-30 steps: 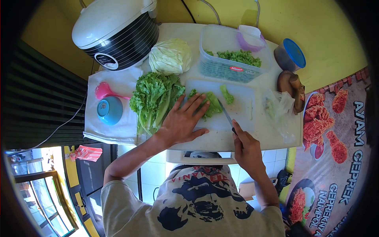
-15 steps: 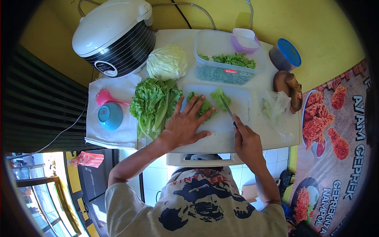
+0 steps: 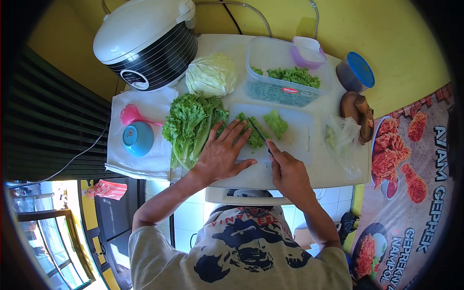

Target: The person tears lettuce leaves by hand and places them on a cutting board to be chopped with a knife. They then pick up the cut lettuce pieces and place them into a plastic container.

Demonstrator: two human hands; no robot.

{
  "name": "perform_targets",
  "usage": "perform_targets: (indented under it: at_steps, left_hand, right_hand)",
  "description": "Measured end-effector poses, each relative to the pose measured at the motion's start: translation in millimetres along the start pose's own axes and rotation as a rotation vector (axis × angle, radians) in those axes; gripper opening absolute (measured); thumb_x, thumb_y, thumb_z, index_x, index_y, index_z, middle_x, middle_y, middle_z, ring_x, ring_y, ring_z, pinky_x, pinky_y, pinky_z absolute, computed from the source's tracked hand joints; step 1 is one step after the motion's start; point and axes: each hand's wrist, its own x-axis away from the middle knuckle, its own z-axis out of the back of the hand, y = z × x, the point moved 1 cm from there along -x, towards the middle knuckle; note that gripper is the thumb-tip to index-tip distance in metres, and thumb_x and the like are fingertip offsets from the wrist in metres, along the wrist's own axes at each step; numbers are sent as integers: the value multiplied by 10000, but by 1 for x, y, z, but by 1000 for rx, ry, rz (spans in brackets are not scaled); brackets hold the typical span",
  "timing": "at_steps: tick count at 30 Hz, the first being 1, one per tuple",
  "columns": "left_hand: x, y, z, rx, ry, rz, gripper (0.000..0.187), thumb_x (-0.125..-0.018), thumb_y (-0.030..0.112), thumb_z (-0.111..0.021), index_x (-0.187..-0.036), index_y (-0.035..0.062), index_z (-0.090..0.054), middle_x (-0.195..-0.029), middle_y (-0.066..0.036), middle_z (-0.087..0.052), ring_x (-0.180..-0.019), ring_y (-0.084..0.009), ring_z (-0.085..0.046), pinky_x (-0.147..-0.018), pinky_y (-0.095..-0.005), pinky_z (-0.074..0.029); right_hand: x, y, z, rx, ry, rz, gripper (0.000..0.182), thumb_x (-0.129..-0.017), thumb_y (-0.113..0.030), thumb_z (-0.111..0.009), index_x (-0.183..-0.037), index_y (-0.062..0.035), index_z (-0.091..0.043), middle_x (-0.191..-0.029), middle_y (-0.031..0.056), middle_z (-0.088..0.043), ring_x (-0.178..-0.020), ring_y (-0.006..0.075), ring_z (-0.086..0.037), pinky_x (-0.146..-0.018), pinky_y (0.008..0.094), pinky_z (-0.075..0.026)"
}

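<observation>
1. Writing first: the poster (image 3: 411,212) off to the right has "AYAM GEPREK" in big letters, then "GEPREKNYA NAMPOL" lower down, next to pics of fried chicken.
2. The shirt (image 3: 241,251) has red lettering across it. "MANIA" is the bit that's legible, the rest is lost in the creases.
3. There's a red label (image 3: 290,90) on the clear container (image 3: 275,98) with the leafy greens inside, but it's too tiny to make out. Same deal with the panel on the rice cooker (image 3: 150,43).
4. Left hand (image 3: 220,154) is palm down with fingers spread, pressing on the lettuce strip (image 3: 254,139) on the cutting board (image 3: 296,137), not gripping anything.
5. Right hand (image 3: 289,174) is wrapped tight around the handle of the knife (image 3: 257,131), index finger stretched forward along it.
6. What changed: half a second ago the blade was over at the loose lettuce piece (image 3: 275,124). Now it's shifted left, right by the left hand's fingertips, and that piece sits apart on the board.
7. Left hand has basically stayed put.
8. The lettuce head (image 3: 191,121) is just left of the board on the surface (image 3: 241,179), cabbage (image 3: 211,75) behind it, blue bowl (image 3: 137,139) further left.
</observation>
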Motion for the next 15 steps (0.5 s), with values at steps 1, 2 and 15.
perform_targets:
  at_steps: [1,2,15]
  left_hand:
    - [0,0,-1,10,-9,8,805,-968,608,-637,-1508,21,-530,-1588,-193,-472,-1525,-339,-384,-1257,-589,-227]
    - [1,-1,-1,12,-8,10,805,-970,611,-632,-1511,24,-529,-1590,-194,-471,-1526,-340,-383,-1257,-588,-227]
    - [0,1,2,21,-15,34,813,-942,607,-684,-1525,61,-528,-1567,-201,-493,-1508,-354,-419,-1244,-591,-261]
  right_hand:
    - [0,0,0,11,-7,-2,561,-973,10,-622,-1521,-93,-559,-894,202,-714,-720,365,-718,-673,446,-579]
    - [0,0,-1,21,-14,-4,563,-971,11,-622,-1520,-93,-560,-894,202,-714,-719,366,-718,-671,448,-579]
    - [-6,-3,-6,115,-36,5,587,-974,-6,-635,-1543,-115,-540,-847,175,-689,-649,355,-692,-606,452,-567]
